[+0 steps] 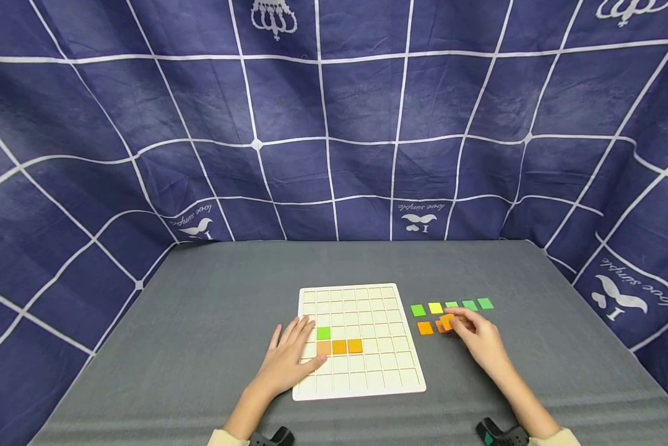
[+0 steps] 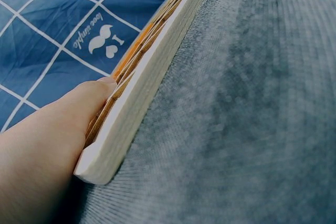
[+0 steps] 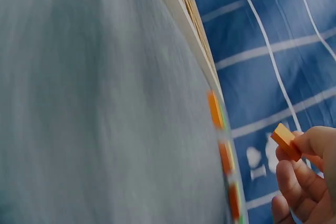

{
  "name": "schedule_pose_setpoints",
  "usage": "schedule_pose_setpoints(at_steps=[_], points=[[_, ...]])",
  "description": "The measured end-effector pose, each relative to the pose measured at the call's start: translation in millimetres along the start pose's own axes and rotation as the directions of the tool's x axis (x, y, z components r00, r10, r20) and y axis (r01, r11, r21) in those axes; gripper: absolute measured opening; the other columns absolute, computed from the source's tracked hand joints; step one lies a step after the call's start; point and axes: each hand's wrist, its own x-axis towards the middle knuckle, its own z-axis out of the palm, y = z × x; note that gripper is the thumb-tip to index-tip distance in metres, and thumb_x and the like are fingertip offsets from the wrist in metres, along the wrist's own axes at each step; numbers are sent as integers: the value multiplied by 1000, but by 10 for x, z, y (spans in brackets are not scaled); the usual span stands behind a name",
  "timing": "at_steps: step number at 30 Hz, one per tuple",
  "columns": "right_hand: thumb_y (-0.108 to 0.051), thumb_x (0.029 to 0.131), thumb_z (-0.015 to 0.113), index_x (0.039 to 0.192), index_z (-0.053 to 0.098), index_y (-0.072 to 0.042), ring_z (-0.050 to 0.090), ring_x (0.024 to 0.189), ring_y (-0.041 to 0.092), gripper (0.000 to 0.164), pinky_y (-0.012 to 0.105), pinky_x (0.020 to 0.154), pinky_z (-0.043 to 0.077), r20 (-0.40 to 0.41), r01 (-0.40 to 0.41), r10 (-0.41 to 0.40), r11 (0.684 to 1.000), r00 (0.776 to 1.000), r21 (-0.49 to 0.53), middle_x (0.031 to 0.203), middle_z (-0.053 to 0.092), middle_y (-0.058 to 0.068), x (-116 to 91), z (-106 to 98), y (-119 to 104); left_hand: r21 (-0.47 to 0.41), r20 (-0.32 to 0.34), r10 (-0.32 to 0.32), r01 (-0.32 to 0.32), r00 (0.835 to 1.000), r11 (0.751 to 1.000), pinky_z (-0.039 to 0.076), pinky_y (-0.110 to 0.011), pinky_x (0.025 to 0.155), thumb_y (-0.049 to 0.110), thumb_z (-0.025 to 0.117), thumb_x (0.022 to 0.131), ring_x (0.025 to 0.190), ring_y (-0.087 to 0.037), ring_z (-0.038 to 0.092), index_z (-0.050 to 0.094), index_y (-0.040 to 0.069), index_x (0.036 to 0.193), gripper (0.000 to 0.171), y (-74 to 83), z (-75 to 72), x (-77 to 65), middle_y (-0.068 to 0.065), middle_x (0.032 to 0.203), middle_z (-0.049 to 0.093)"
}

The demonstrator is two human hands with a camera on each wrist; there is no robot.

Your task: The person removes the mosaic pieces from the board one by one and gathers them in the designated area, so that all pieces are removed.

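Note:
A square cream grid board (image 1: 384,381) lies on the table. On it sit a green tile (image 1: 323,333), a light orange tile (image 1: 323,348) and two darker orange tiles (image 1: 347,347) in a row. My left hand (image 1: 286,362) rests spread on the board's left side, its thumb beside the light orange tile; in the left wrist view the thumb (image 2: 100,95) lies over the board's edge (image 2: 142,103). To the right of the board, my right hand (image 1: 478,337) pinches an orange tile (image 3: 286,142) between thumb and fingers, raised above the loose tiles.
Right of the board, a back row holds a green tile (image 1: 418,310), a yellow tile (image 1: 436,308) and several more greenish tiles (image 1: 485,303). In front lies an orange tile (image 1: 425,328), with another partly hidden beside the right hand. A blue checked curtain (image 1: 361,167) surrounds the grey table (image 1: 228,272).

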Motion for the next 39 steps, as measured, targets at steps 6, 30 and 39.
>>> schedule_pose_setpoints(at_steps=[6, 30, 39], points=[[-25, 92, 52, 112, 63, -9, 44, 62, -6, 28, 19, 53, 39, -72, -71, 66, 995, 995, -75, 86, 63, 8, 49, -219, 267, -11, 3, -1, 1, 1000, 1000, 6, -51, 112, 63, 49, 80, 140, -21, 21, 35, 15, 141, 79, -7, 3, -4, -2, 148, 31], [-27, 91, 54, 107, 63, -5, 41, 62, -9, 29, 18, 55, 36, -118, -107, 88, 979, 989, -172, 87, 62, 8, 105, -189, 637, -3, 19, 6, -6, 1000, 1000, 5, -51, 112, 63, 48, 81, 140, -21, 20, 33, 16, 142, 79, -9, -23, 4, -1, 149, 30], [-17, 86, 60, 103, 66, -3, 37, 62, -8, 22, 21, 56, 34, -162, -32, -5, 974, 987, -226, 81, 57, 7, 107, -189, 629, -5, 18, 6, -6, 1000, 1000, 5, -51, 112, 63, 48, 80, 140, -21, 20, 33, 16, 142, 79, -19, -6, 6, -1, 149, 29]])
